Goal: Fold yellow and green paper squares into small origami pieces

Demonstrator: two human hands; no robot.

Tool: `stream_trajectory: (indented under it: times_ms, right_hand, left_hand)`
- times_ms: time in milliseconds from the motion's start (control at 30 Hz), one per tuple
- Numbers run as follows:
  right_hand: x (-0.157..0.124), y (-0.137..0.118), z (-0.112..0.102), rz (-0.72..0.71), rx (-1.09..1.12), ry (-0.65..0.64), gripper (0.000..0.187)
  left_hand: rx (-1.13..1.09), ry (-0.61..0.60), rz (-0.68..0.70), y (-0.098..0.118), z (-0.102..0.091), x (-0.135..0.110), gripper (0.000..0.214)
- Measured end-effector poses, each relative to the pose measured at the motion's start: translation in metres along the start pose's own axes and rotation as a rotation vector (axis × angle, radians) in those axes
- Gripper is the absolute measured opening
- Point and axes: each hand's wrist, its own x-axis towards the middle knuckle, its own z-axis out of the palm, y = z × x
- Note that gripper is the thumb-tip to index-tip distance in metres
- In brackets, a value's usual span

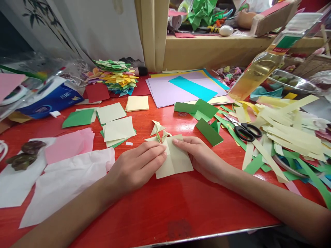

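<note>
Holding a cream paper square (178,166) right at the fingertips, creased across the middle. Pinched near its top edge under the thumb of the right hand (204,158); touched along its left side by the grouped fingertips of the left hand (139,167). Can't tell pinch from press on the left, with that thumb hidden.

Could skew if tugged unevenly between hands, or crumple under too hard a grip. Could also crush the folded cream pieces (157,127) just beyond the left fingertips, if shoved forward. Might knock the folded green strips (210,132) beyond the right fingers if swung outward. Watch for scissors (248,132) farther right of those fingers, beside loose offcuts (289,129).

Working over a glossy red table (219,210), dark-marked nearer the body than the fingers. Littered left of the left fingers with stacked squares (118,130), then pink sheets (71,145) and thin white paper (69,181). Covered straight beyond the fingertips by lilac sheets (161,91). Backed by a printed curtain (103,31) and a cluttered ledge (212,51).
</note>
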Motion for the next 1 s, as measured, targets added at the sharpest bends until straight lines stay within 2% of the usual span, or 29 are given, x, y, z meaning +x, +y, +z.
stream_trajectory:
  times_ms: [567,800,1000]
  right_hand:
    - [0.001,-0.001,-0.001,-0.021,-0.025,-0.122,0.016]
    - [0.000,-0.001,0.000,-0.025,-0.051,-0.103,0.015]
    - [-0.001,-0.001,0.002,-0.007,-0.099,0.000,0.013]
  left_hand:
    - [-0.075,0.004,-0.041,0.002,0.001,0.004,0.021]
    - [-0.081,0.020,-0.044,0.007,-0.001,0.012,0.013]
    - [-0.128,-0.001,-0.247,0.011,0.000,0.009,0.009]
